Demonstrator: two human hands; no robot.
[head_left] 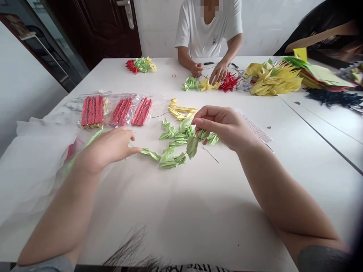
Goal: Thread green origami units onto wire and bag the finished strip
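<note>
Loose strands of dark hair hang closest to us at the bottom edge, and beyond them spreads the white table, the largest thing before us. A dark red-brown door stands behind its far left side, and a co-worker in a white T-shirt sits across from us, both hands down among red, yellow and green folded-paper clusters. Thin white sheets cover the table's left side; to the far right we see a heap of yellow folded-paper pieces. Our right hand grasps a few of the light green folded-paper pieces, pinching them between thumb and fingers; the rest lie on the table in a loose, curving group between our hands. Our left hand is released, thumb and forefinger apart just beside the group's tapered left end; whether a fine thread lies between them we cannot tell. Clear bags holding red folded-paper bundles lie beyond it, and a small yellow folded-paper group sits just behind the green. Smallest, a thin needle-like rod rests near our right hand. We judge the step in hand to be gathering and arranging the green pieces; the next move seems to call for a light fingertip grip on the left and a steady right pinch, so that no fold gets crushed.
</note>
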